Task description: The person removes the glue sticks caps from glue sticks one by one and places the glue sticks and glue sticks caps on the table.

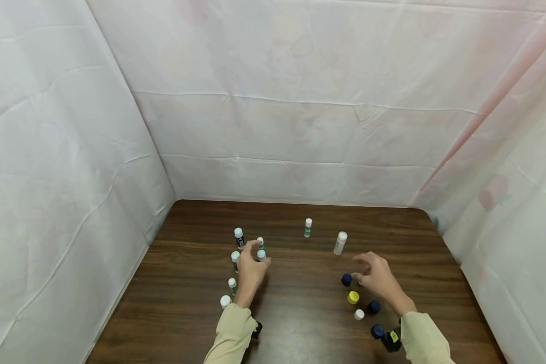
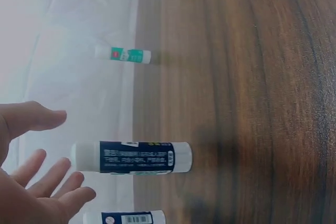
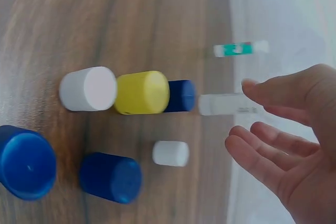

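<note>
My left hand (image 1: 252,273) is over the left group of glue sticks, its thumb and fingers spread. Closest to it stands an upright glue stick (image 2: 139,157) with a dark blue label and white cap; a gap shows between them in the left wrist view. Another dark-labelled glue stick (image 2: 126,217) is beside it. On the right, my right hand (image 1: 378,275) hovers above a small white cap (image 3: 170,153), fingers apart and holding nothing. Near that cap are a dark blue cap (image 1: 347,279) and a yellow cap (image 1: 353,297).
Toward the back stand a small green-labelled glue stick (image 1: 308,228) and a whitish glue stick (image 1: 340,243). More glue sticks, including a green one (image 1: 232,286), line the left side. Another white cap (image 1: 359,314) and blue caps (image 1: 374,307) lie at right. Fabric walls surround the table (image 1: 300,313).
</note>
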Demonstrator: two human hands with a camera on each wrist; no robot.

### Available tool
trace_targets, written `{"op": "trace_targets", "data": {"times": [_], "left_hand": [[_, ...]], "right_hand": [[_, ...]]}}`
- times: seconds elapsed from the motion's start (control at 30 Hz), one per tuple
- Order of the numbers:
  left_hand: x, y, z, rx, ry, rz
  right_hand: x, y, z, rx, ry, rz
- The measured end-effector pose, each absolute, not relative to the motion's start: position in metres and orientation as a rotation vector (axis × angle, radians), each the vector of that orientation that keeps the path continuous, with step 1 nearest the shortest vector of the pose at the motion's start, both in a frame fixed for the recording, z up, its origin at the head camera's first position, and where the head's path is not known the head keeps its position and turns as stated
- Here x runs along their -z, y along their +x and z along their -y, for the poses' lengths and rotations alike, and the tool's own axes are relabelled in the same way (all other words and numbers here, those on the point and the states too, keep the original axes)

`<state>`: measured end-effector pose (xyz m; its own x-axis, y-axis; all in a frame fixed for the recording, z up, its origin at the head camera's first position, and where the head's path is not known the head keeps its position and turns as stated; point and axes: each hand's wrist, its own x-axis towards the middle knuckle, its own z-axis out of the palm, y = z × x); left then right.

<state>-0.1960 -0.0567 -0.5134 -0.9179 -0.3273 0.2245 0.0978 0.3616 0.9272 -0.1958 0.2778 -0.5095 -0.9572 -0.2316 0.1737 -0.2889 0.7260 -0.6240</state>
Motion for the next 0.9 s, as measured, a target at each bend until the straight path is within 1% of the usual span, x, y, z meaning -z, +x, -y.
{"op": "trace_targets", "data": {"times": [0.2,0.4,0.7,0.9], "left_hand": [[0.509,-0.194,0.054,1.674,0.123,2.133],[0.509,-0.194,0.044,1.665,-0.043,2.016],[0.483,-0.186,0.026,1.735,-0.211,2.012],[0.482,-0.191,0.016,1.782,-0.284,2.000]], "right_hand": [[0.495,-0.188,-0.281,-1.016,0.437,2.734],[0.489,-0.183,-0.283,-1.006,0.449,2.693],[0.481,-0.183,-0.282,-0.966,0.460,2.645],[0.473,-0.185,-0.282,-0.951,0.475,2.620]]}}
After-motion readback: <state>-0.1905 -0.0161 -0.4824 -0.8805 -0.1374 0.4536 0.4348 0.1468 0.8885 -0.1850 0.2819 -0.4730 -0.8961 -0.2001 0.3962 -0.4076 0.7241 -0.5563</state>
